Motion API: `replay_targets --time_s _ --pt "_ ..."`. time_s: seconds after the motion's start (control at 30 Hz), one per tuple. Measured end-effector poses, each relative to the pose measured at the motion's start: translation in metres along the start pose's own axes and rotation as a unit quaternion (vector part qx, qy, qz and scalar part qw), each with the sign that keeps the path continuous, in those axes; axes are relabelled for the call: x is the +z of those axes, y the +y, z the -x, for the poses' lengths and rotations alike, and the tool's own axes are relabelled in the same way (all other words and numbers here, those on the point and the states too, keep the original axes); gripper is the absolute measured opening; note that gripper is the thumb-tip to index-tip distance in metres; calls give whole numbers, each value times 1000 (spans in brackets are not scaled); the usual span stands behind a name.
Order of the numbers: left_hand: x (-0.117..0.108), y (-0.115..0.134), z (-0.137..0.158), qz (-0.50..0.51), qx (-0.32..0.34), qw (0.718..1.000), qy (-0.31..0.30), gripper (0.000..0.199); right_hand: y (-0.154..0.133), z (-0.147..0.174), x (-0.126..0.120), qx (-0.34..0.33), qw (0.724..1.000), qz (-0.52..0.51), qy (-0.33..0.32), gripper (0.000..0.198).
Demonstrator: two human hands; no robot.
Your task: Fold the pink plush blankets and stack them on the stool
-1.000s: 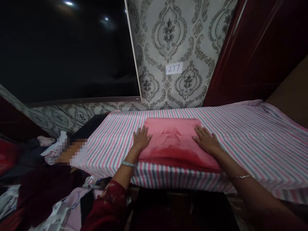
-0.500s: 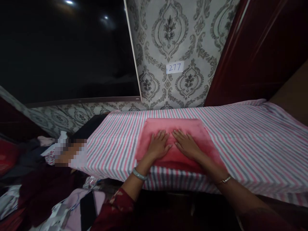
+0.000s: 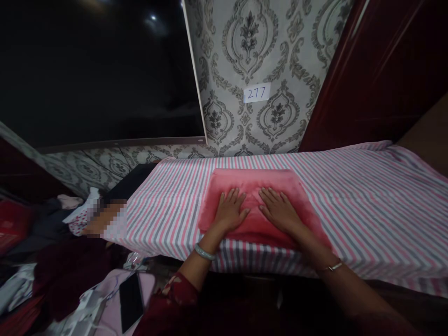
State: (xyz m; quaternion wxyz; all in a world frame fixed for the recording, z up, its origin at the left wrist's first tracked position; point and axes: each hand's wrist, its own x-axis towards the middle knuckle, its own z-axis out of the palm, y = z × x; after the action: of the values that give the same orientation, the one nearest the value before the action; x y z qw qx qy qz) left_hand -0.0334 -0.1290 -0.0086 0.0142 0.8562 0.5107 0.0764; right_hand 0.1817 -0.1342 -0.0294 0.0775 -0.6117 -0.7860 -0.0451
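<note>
A soft pinkish-red cloth (image 3: 252,179), folded into a flat rectangle, lies on a table covered with a striped sheet (image 3: 168,205). Its near edge reaches the front edge of the table. My left hand (image 3: 231,210) rests palm down on the left half of the cloth, fingers spread. On the right half, my right hand (image 3: 282,210) also presses flat with its fingers apart. Neither hand grips anything. A strip of cloth shows between the two hands.
A large dark television (image 3: 98,74) hangs on the patterned wall at the left. A paper marked 277 (image 3: 257,93) is stuck to the wall. Down at the left are a phone (image 3: 131,302), a pink surface and heaped clothes (image 3: 70,275). Dark red panelling (image 3: 378,79) stands at the right.
My right hand has slid a little to the right across the cloth, widening the gap between my hands. My left hand stays nearly in place. The view has shifted slightly.
</note>
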Motion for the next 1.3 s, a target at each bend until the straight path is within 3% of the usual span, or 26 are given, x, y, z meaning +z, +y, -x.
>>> replay_targets --time_s 0.17,0.4,0.5,0.6,0.7,0.8,0.97,1.3 --pt "-6 -14 21 -38 -53 998 8 65 33 31 2 49 998 16 24 61" --pt "-10 -54 78 -70 -141 987 23 58 70 83 11 119 988 -15 93 60" --pt "-16 -51 90 -73 -165 982 60 55 59 90 2 112 981 -24 159 58" --pt "-23 -25 84 -45 -113 988 91 53 24 85 -9 54 978 -39 197 58" --pt "-19 9 67 -5 -13 997 82 55 -18 75 -9 -18 984 -46 169 57" --pt "-4 29 56 1 31 998 56 58 -41 71 3 -46 990 -34 131 55" --pt "17 30 56 -22 29 998 51 59 -42 77 24 -46 989 -19 142 56" --pt "14 14 72 -27 8 997 68 59 -24 91 22 -11 985 -14 171 57"
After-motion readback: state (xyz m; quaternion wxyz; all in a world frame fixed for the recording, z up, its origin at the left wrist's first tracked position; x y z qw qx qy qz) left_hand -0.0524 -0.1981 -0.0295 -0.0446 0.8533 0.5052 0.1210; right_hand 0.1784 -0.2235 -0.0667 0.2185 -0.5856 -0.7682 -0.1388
